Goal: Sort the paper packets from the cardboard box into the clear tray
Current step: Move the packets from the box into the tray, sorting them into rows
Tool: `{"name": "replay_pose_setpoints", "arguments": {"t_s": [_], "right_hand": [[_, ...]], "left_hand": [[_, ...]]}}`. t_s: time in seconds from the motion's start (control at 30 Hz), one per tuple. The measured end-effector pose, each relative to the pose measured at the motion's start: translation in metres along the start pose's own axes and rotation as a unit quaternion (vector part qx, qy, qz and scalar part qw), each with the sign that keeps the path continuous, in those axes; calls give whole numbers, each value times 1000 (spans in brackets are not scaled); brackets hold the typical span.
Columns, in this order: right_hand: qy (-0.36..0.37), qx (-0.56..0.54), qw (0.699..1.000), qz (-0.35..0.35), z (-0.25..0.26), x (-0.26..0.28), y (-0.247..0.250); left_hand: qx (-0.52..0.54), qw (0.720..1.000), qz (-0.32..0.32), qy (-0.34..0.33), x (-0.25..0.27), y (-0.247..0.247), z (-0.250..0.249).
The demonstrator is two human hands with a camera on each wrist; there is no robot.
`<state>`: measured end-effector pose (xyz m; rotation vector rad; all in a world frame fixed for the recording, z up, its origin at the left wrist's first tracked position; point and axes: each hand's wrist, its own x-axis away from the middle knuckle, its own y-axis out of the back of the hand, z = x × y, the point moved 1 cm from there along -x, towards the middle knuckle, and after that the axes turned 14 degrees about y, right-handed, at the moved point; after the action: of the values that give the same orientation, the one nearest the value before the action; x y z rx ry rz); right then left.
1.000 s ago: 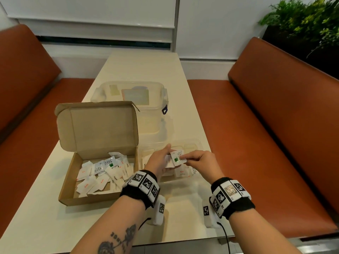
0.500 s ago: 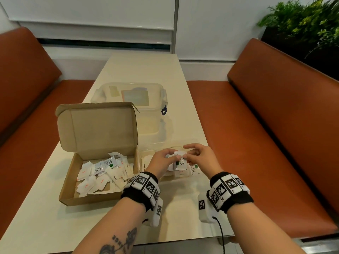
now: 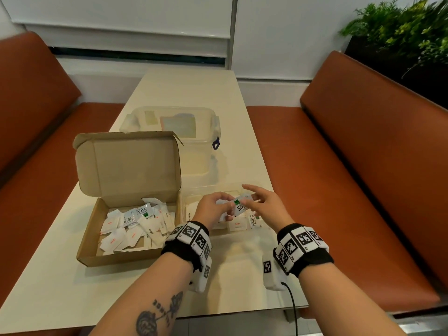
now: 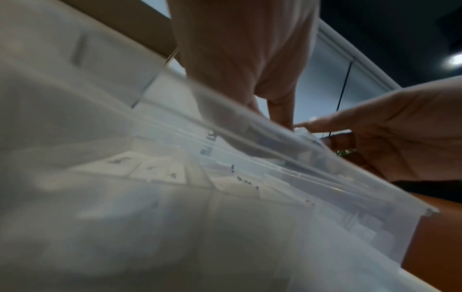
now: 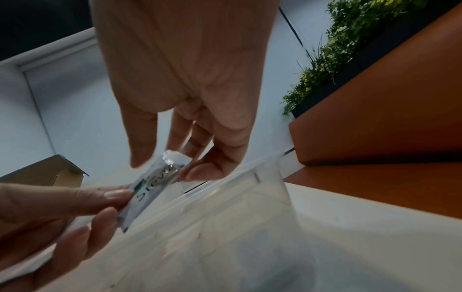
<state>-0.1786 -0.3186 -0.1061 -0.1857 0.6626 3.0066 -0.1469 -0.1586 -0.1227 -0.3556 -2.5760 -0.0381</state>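
Note:
Above the clear tray (image 3: pixel 188 202), both hands meet over a white Stevia packet (image 3: pixel 240 206) with a green mark. My left hand (image 3: pixel 228 207) grips its near end, with another white packet tucked under it. My right hand (image 3: pixel 249 200) pinches the far end of the Stevia packet (image 5: pixel 160 177) between thumb (image 5: pixel 200 173) and fingers, its index finger stretched out. The tray wall (image 4: pixel 275 142) blurs most of the left wrist view, where my left hand (image 4: pixel 275 118) points down. The open cardboard box (image 3: pixel 92 258) to the left holds several packets (image 3: pixel 135 229). Some packets (image 3: pixel 253 220) lie in the tray.
A clear lidded plastic tub (image 3: pixel 169 122) stands behind the box and tray on the cream table (image 3: pixel 181 86). Orange bench seats run along both sides. A green plant (image 3: pixel 400 25) sits at the back right. The table's front edge is near my forearms.
Both hands have stayed over the tray working the same packet. The packet has turned so its Stevia label faces up, and my right index finger has stretched out.

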Motion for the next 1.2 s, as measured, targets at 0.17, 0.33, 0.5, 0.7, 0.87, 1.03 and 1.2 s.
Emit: {"name": "replay_pose_setpoints", "arguments": {"t_s": [0.17,0.33,0.5,0.7,0.87,1.03,1.2], "right_hand": [[-20,58,997,-39,-2,-5,7],[-52,128,983,-121,-9,-6,20],[-60,192,978,-49,-11,-18,1],[-94,238,967,-1,-25,-23,-21],[-69,344,935,46,-32,-22,-27],[-48,385,919,66,-34,-21,-29],[-60,411,903,110,-36,-20,-31]], "left_hand": [[30,999,-22,0,-4,-1,3],[83,995,-63,6,-9,7,16],[128,990,-52,0,-10,9,15],[161,986,-42,-2,-12,12,16],[167,985,-43,-9,-11,12,15],[175,984,-41,-14,-9,11,13],[174,984,-42,-13,-8,11,13]]}}
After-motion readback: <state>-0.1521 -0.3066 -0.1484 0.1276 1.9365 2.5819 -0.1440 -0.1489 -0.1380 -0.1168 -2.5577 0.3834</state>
